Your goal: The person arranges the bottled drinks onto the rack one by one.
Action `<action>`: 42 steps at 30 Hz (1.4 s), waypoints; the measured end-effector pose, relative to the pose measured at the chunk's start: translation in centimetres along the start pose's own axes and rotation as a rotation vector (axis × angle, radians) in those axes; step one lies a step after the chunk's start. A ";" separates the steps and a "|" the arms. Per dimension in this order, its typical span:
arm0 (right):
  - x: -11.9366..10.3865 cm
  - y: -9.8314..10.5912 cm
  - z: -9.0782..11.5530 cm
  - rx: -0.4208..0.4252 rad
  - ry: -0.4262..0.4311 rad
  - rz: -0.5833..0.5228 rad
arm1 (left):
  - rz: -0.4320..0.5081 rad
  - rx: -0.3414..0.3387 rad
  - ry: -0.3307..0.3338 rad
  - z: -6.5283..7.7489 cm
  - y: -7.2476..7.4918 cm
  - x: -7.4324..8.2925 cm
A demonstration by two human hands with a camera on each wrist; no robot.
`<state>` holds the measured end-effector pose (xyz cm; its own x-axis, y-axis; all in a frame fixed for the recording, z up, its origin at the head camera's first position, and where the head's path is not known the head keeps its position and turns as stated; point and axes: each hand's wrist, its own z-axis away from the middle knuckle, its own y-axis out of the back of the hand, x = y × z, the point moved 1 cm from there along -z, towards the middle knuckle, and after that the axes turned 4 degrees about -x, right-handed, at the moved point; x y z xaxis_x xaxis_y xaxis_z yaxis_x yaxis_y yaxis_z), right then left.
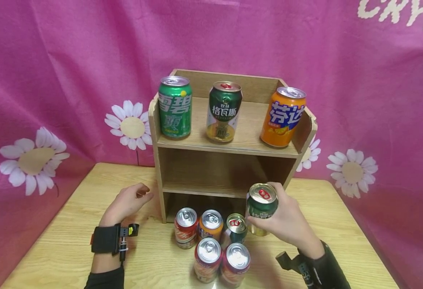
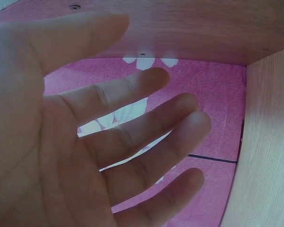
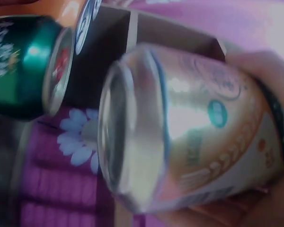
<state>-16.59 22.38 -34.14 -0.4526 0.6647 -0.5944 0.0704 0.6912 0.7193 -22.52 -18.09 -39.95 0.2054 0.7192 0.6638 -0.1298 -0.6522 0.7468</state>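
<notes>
My right hand (image 1: 287,214) grips a green and gold drink can (image 1: 263,204) with a red pull tab, in front of the shelf's lower right side. In the right wrist view the gold lower part and base of this can (image 3: 194,127) show, with fingers wrapped round its far end. Beside it on the table stands another green can (image 1: 236,224) with a red tab. My left hand (image 1: 128,202) holds nothing and is left of the shelf, its fingers loosely bent. The left wrist view shows its palm (image 2: 75,142) and spread fingers.
A three-level wooden shelf (image 1: 211,150) bears a green can (image 1: 175,108), a green and gold can (image 1: 224,112) and an orange can (image 1: 283,116) on top. Before it stand a red can (image 1: 186,228), an orange can (image 1: 211,224) and two pinkish cans (image 1: 207,261) on the table (image 1: 153,261).
</notes>
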 end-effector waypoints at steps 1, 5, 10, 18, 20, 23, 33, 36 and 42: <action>-0.5 -0.2 -0.4 0.014 0.000 0.027 | 0.000 0.002 0.000 0.0 0.0 0.0; -2.0 -1.0 -1.9 0.073 0.019 0.115 | -0.004 0.011 -0.014 -0.1 0.0 0.0; -3.4 -2.1 -3.6 0.122 0.023 0.171 | -0.006 0.020 -0.028 -0.1 -0.1 -0.1; -5.5 -3.9 -5.6 0.114 -0.045 0.180 | -0.024 0.022 -0.036 -0.1 0.1 -0.2; -6.0 -4.3 -5.9 0.116 -0.049 0.185 | -0.023 0.021 -0.036 -0.1 0.1 -0.2; -6.5 -4.8 -6.5 0.127 -0.043 0.188 | -0.021 0.018 -0.032 -0.1 0.1 -0.2; -7.0 -6.2 -8.9 0.113 -0.076 0.125 | -0.023 0.019 -0.032 0.0 -0.1 -0.3; -7.0 -6.5 -9.4 0.110 -0.099 0.122 | -0.020 0.013 -0.026 0.0 -0.1 -0.3; -6.8 -6.9 -10.2 0.138 -0.080 0.146 | -0.025 0.016 -0.021 -0.1 0.0 -0.3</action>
<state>-23.04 10.17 -31.40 -0.3568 0.7772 -0.5183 0.2535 0.6146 0.7470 -22.69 -18.27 -40.17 0.2284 0.7300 0.6442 -0.1092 -0.6383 0.7620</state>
